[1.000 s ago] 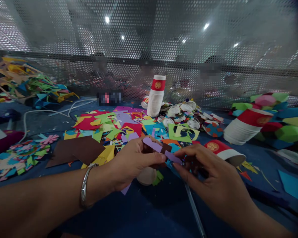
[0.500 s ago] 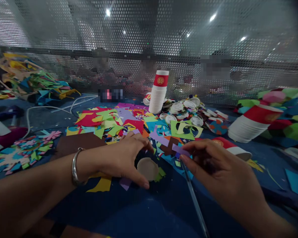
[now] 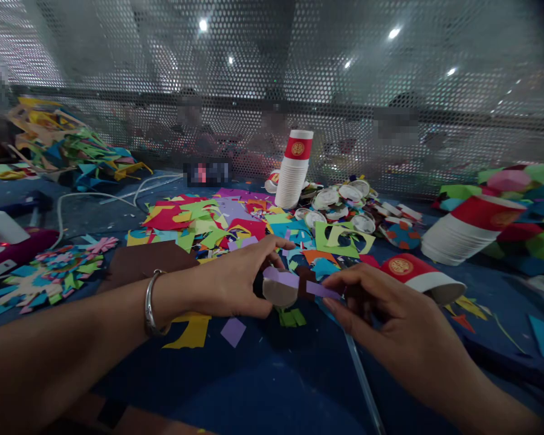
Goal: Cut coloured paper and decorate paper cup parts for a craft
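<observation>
My left hand (image 3: pixel 242 275), with a silver bangle at its wrist, curls thumb and fingers around the left side of a small pale paper disc (image 3: pixel 281 296). A purple strip lies across the disc's far edge. Between thumb and forefinger, my right hand (image 3: pixel 385 302) pinches a narrow purple paper strip (image 3: pixel 320 290), just right of the disc. The rest of my right fingers fold inward, and their tips are partly hidden. A clear thin rod (image 3: pixel 362 380) runs toward me below that hand. Green scraps (image 3: pixel 292 318) lie just under the disc.
Coloured paper scraps (image 3: pixel 199 220) spread beyond my hands. A cup stack (image 3: pixel 292 175) stands behind them, near white-rimmed discs (image 3: pixel 340 199). At right are a tilted cup stack (image 3: pixel 466 229) and a lying cup (image 3: pixel 408 272). A purple glue gun (image 3: pixel 18 251) with a cord sits left.
My left hand has closed in on the disc, which now sits farther right and away from me. The right hand's strip has shifted slightly left and lower. The view has turned slightly.
</observation>
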Demonstrator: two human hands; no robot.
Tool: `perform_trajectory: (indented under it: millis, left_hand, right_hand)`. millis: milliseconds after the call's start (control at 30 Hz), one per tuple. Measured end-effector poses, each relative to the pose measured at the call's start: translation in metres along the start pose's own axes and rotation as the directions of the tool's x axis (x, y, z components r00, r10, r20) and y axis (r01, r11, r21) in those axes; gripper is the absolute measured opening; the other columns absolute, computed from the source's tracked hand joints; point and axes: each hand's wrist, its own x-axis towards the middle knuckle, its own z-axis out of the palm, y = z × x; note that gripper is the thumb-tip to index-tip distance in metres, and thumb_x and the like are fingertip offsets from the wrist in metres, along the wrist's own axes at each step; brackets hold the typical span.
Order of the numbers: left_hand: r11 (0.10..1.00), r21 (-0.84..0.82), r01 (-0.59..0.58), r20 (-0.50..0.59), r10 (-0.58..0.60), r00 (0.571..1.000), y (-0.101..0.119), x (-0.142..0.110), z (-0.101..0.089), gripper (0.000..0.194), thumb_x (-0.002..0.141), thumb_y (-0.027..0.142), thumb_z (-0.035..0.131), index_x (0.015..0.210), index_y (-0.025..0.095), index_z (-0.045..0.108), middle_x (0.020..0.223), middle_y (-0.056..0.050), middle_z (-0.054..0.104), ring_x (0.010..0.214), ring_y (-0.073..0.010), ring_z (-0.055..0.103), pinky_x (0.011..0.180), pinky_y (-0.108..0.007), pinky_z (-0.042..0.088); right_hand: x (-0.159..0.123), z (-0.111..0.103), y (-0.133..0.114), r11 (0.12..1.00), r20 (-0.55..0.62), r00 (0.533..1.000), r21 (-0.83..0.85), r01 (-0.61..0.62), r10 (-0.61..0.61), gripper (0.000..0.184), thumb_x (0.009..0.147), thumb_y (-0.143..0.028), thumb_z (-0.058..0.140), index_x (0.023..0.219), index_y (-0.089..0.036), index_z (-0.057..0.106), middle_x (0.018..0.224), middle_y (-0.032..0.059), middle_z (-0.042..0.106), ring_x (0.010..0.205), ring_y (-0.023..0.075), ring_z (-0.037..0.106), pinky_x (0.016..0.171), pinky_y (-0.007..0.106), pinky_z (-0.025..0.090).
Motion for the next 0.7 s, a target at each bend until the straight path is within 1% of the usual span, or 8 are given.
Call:
perform_trajectory:
  millis: [133, 233, 367, 467, 533, 600, 667, 700]
  left_hand:
    - [0.999, -0.009, -0.049, -0.028, 0.048, 0.998, 0.0004, -0.0003, 0.0055, 0.089, 0.069, 0.02, 0.071, 0.149, 0.026, 0.033, 0.125, -0.009, 0.061, 0.099, -0.0247, 0.064, 0.081, -0.034, 0.051]
    - [0.995, 0.007, -0.095, -0.008, 0.095, 0.995, -0.0002, 0.0003, 0.0059, 0.09, 0.069, 0.019, 0.071, 0.15, 0.027, 0.032, 0.125, -0.009, 0.062, 0.1, -0.0251, 0.064, 0.083, -0.035, 0.05]
    - [0.977, 0.103, -0.189, 0.029, 0.187, 0.982, -0.0012, 0.0012, 0.0044, 0.088, 0.07, 0.017, 0.069, 0.151, 0.027, 0.035, 0.126, -0.009, 0.062, 0.109, -0.0277, 0.06, 0.091, -0.039, 0.048]
    - [0.949, 0.19, -0.251, 0.064, 0.243, 0.968, -0.0001, -0.0001, 0.0026, 0.085, 0.073, 0.019, 0.069, 0.151, 0.029, 0.037, 0.136, -0.01, 0.057, 0.121, -0.0305, 0.053, 0.101, -0.043, 0.042]
    - [0.941, 0.231, -0.246, 0.084, 0.232, 0.969, 0.001, -0.0018, 0.0019, 0.088, 0.073, 0.022, 0.071, 0.152, 0.028, 0.035, 0.14, -0.011, 0.054, 0.125, -0.0324, 0.05, 0.106, -0.046, 0.038]
    - [0.947, 0.257, -0.194, 0.098, 0.174, 0.98, 0.0015, -0.0029, 0.0031, 0.096, 0.069, 0.03, 0.077, 0.154, 0.024, 0.032, 0.139, -0.013, 0.054, 0.127, -0.0354, 0.048, 0.108, -0.049, 0.036]
    - [0.955, 0.259, -0.144, 0.088, 0.125, 0.988, 0.0008, -0.0023, 0.0069, 0.105, 0.067, 0.04, 0.081, 0.156, 0.023, 0.028, 0.137, -0.014, 0.055, 0.128, -0.0382, 0.046, 0.108, -0.053, 0.034]
    - [0.958, 0.255, -0.134, 0.071, 0.12, 0.99, 0.0002, -0.0013, 0.0096, 0.107, 0.067, 0.043, 0.081, 0.157, 0.022, 0.027, 0.137, -0.014, 0.056, 0.128, -0.039, 0.046, 0.109, -0.055, 0.033]
  right_hand:
    - [0.0009, -0.001, -0.0027, 1.0, 0.04, 0.999, 0.006, 0.007, -0.007, 0.008, 0.093, -0.025, 0.061, 0.1, -0.026, 0.065, 0.08, -0.0017, 0.064, 0.064, 0.0137, 0.059, 0.057, 0.026, 0.048]
    - [-0.0004, -0.0002, -0.002, 1.0, 0.087, 0.996, 0.017, 0.005, -0.006, 0.008, 0.094, -0.026, 0.061, 0.101, -0.026, 0.064, 0.082, -0.0017, 0.063, 0.065, 0.0137, 0.058, 0.058, 0.026, 0.048]
    - [-0.002, 0.002, 0.0, 0.999, 0.169, 0.986, 0.04, -0.01, 0.003, 0.009, 0.095, -0.029, 0.059, 0.104, -0.026, 0.062, 0.089, -0.0006, 0.064, 0.07, 0.0145, 0.059, 0.061, 0.029, 0.048]
    - [-0.0013, 0.0024, -0.0008, 0.997, 0.244, 0.97, 0.072, -0.035, 0.016, 0.009, 0.097, -0.029, 0.058, 0.104, -0.026, 0.062, 0.092, -0.0004, 0.065, 0.071, 0.0145, 0.059, 0.062, 0.029, 0.048]
    - [-0.0003, 0.0022, -0.0021, 0.995, 0.277, 0.961, 0.085, -0.047, 0.022, 0.009, 0.097, -0.028, 0.057, 0.104, -0.026, 0.062, 0.092, -0.0004, 0.065, 0.07, 0.0139, 0.058, 0.061, 0.028, 0.048]
    - [0.0008, 0.002, -0.003, 0.995, 0.281, 0.959, 0.084, -0.049, 0.024, 0.008, 0.096, -0.028, 0.058, 0.103, -0.026, 0.062, 0.092, -0.0006, 0.065, 0.07, 0.0135, 0.058, 0.061, 0.028, 0.048]
    - [0.0018, 0.002, -0.0035, 0.996, 0.276, 0.961, 0.073, -0.052, 0.03, 0.008, 0.096, -0.027, 0.058, 0.103, -0.026, 0.062, 0.092, -0.0006, 0.066, 0.07, 0.0136, 0.059, 0.061, 0.028, 0.048]
    - [0.0021, 0.0021, -0.0035, 0.996, 0.277, 0.96, 0.066, -0.052, 0.032, 0.008, 0.096, -0.026, 0.058, 0.102, -0.026, 0.063, 0.091, -0.0006, 0.066, 0.07, 0.0137, 0.059, 0.06, 0.027, 0.048]
